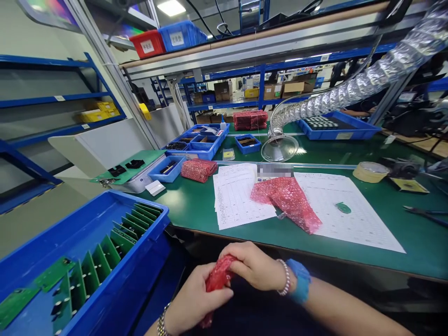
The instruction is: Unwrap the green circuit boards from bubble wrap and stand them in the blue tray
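Observation:
Just off the front edge of the green bench, I hold a bundle of red bubble wrap [220, 274] in both hands. My left hand [196, 296] grips its lower part, thumb across the front. My right hand [250, 266] has its fingers closed on the top end. Whatever the wrap may contain is hidden. On the bench ahead, a loose sheet of red bubble wrap [294, 200] lies across printed papers [241, 200]. A wrapped red bundle [199, 170] rests farther left.
To my left stands a blue tray [140, 261] with several green circuit boards [105, 254] upright in it. A silver exhaust duct [329, 100] hangs over the bench. Tape [371, 171] and pliers [427, 213] lie at the right, small blue bins [248, 144] at the back.

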{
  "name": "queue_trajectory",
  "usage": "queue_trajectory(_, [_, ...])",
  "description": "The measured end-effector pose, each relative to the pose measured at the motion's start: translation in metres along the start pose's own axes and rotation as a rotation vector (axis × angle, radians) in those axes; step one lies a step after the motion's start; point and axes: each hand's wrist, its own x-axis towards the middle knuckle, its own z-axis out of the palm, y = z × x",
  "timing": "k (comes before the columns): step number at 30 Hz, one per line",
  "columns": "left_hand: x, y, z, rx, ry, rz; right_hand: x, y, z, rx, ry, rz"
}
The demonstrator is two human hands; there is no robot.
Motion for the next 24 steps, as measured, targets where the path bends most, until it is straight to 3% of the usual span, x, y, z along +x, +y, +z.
queue_trajectory(2, [0.002, 0.002, 0.000, -0.026, 0.140, -0.022, 0.001, 0.006, 0.013, 0.200, 0.098, 0.132])
queue_trajectory(4, [0.004, 0.001, -0.001, -0.024, 0.256, 0.047, 0.001, 0.010, 0.026, 0.317, 0.133, 0.198])
queue_trajectory(11, [0.003, -0.017, -0.011, 0.340, 0.477, 0.333, -0.003, 0.002, 0.039, 0.426, 0.088, 0.214])
queue_trajectory(15, [0.010, -0.030, -0.010, 0.483, 0.383, 0.411, -0.005, -0.009, 0.033, 0.149, -0.061, 0.057])
queue_trajectory(17, [0.014, -0.035, -0.008, 0.529, 0.353, 0.422, -0.005, -0.014, 0.029, -0.035, -0.056, -0.026])
queue_trajectory(20, [0.017, -0.036, -0.006, 0.535, 0.309, 0.391, -0.005, -0.021, 0.023, -0.152, 0.015, -0.133])
queue_trajectory(24, [0.005, -0.023, -0.008, 0.138, 0.147, 0.393, -0.002, -0.022, 0.014, -0.017, 0.242, -0.134])
